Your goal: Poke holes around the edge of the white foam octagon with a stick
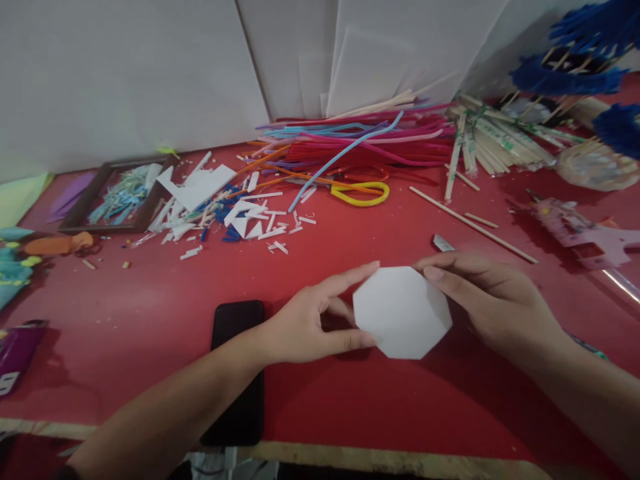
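A white paper octagon point(403, 313) is held up a little above the red tabletop, between both hands. My left hand point(320, 320) grips its left side, the index finger at the top edge and the thumb at the lower left. My right hand point(493, 300) pinches the upper right corner between thumb and fingers. Under my left forearm lies a black phone point(239, 327). Just beyond my right hand a small grey blade-like piece point(443, 243) rests on the table.
White paper scraps point(245, 217) litter the back left beside a brown frame point(85, 197). Yellow-handled scissors point(361, 193) lie before many pipe cleaners point(350, 143). Wrapped wooden sticks point(493, 137) and a pink glue gun point(575, 230) are at right. A loose stick point(475, 225) lies nearer.
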A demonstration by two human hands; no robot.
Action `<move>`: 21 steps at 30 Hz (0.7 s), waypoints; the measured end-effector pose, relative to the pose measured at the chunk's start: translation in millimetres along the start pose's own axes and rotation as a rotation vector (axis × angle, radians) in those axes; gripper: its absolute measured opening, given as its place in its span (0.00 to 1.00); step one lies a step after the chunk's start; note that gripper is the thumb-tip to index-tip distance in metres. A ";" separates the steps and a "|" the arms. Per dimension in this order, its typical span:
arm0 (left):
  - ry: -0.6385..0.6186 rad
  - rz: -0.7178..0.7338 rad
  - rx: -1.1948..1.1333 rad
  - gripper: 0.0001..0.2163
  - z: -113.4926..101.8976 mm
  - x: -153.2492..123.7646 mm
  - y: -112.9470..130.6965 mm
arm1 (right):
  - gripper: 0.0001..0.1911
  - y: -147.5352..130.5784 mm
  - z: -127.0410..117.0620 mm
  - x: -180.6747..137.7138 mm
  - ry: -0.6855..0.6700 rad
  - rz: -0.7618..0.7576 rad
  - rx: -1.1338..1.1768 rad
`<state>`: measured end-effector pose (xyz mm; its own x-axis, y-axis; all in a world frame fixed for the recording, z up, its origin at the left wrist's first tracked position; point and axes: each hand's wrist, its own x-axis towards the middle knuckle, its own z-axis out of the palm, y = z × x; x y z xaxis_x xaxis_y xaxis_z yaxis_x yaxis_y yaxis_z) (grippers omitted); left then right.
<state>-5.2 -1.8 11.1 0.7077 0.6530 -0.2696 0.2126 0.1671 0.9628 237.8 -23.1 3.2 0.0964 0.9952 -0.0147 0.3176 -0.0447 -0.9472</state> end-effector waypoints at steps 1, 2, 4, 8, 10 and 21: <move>0.058 0.011 0.037 0.41 0.1 0.4 -1.5 | 0.21 0.5 -0.5 0.2 0.020 -0.004 0.018; 0.120 0.027 0.069 0.40 0.0 0.9 -3.2 | 0.21 1.1 -0.8 0.6 0.018 0.003 0.042; 0.242 0.079 0.133 0.40 -0.6 2.2 -6.9 | 0.22 2.6 -0.8 1.5 -0.042 0.030 0.073; 0.408 0.206 0.437 0.37 -2.4 5.1 -12.0 | 0.21 9.0 0.2 3.2 -0.124 -0.008 -0.051; 0.417 0.207 0.606 0.37 -2.6 6.0 -13.1 | 0.19 12.8 0.3 3.3 -0.119 -0.068 -0.188; 0.319 0.199 0.891 0.51 -0.1 4.4 -23.0 | 0.22 10.6 -19.6 -5.5 -0.122 -0.193 -0.494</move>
<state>-7.1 -2.7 -12.2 0.5974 0.8008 0.0414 0.6346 -0.5037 0.5861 259.1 -30.7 -0.5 -0.1085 0.9909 0.0796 0.7269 0.1337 -0.6736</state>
